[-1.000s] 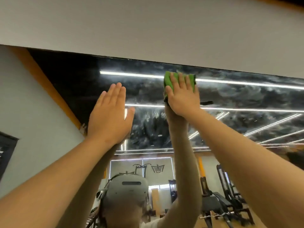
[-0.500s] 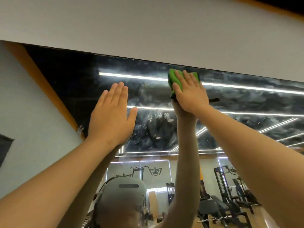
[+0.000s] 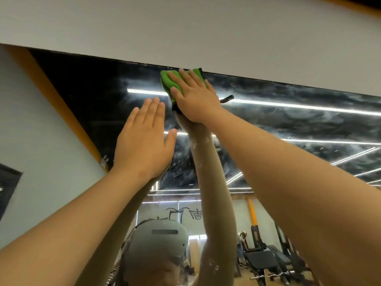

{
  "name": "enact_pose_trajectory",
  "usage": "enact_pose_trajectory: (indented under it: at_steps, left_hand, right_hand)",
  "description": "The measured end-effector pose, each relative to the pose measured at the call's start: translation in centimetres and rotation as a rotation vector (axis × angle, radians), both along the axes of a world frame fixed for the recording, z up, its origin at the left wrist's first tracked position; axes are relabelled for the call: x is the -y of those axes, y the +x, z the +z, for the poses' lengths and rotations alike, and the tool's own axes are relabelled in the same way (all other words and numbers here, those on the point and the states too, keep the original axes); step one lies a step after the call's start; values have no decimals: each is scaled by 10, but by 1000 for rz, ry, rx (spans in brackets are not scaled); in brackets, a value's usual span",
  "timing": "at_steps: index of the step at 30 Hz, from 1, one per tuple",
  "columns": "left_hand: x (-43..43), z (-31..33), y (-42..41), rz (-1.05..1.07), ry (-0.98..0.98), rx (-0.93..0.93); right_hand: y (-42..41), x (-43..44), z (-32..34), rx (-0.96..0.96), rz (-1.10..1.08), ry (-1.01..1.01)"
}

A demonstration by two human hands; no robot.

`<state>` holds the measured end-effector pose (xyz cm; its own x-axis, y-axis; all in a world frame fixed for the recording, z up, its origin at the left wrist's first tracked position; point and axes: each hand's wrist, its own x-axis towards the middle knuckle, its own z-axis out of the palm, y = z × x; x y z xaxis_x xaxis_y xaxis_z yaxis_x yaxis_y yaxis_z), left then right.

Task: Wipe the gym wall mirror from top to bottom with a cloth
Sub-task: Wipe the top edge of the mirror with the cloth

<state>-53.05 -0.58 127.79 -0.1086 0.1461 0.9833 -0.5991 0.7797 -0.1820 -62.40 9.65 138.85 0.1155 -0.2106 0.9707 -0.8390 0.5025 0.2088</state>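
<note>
On my feed, both bare arms reach up to the gym mirror (image 3: 288,124), whose upper edge meets a plain pale wall (image 3: 185,27). The right hand (image 3: 193,96) lies flat, fingers straight and slightly spread, pressing a bright green cloth (image 3: 169,81) against the glass. The cloth sits at the very top of the mirror, its upper corner touching the line where glass gives way to wall; a dark edge of it shows below the palm.

The left hand (image 3: 142,141) holds nothing. I see it open, fingers straight and close together, thumb out to the side, palm toward the glass just below and to the left of the cloth. It appears to rest on the mirror, though I cannot confirm contact from this angle.

Cloudy whitish smears (image 3: 309,120) cover much of the glass to the right of the hands. White flecks dot the reflected forearm under the right wrist. The reflection also shows long ceiling light strips (image 3: 299,106), an orange band (image 3: 61,104) running along the left, a grey head-worn headset (image 3: 158,244) at bottom centre, and dark weight benches (image 3: 263,259) on the gym floor at lower right.
</note>
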Motion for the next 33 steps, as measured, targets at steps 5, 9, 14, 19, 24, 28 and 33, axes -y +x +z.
enact_pose_trajectory:
  at_steps: [5,9,14,19,24,28,33]
  left_hand:
    - [2,-1,2,-42,-7,9]
    - [3,0,2,-9,4,15]
    - [2,1,1,13,17,38]
    - [2,0,0,8,24,29]
    - [2,0,1,-13,12,19]
    - [5,0,2,-56,-6,16]
    - [5,-1,-1,-80,-24,1]
  right_hand:
    - [-48,-48,20,130,-25,-116]
    - [-75,-70,11,243,-35,-194]
    - [-63,-60,12,340,-38,-225]
    - [-14,-15,13,218,-26,-102]
    - [-12,-16,21,99,-21,-8]
    - [-50,-53,25,110,-36,-42]
    - [-96,-97,13,288,-51,-184]
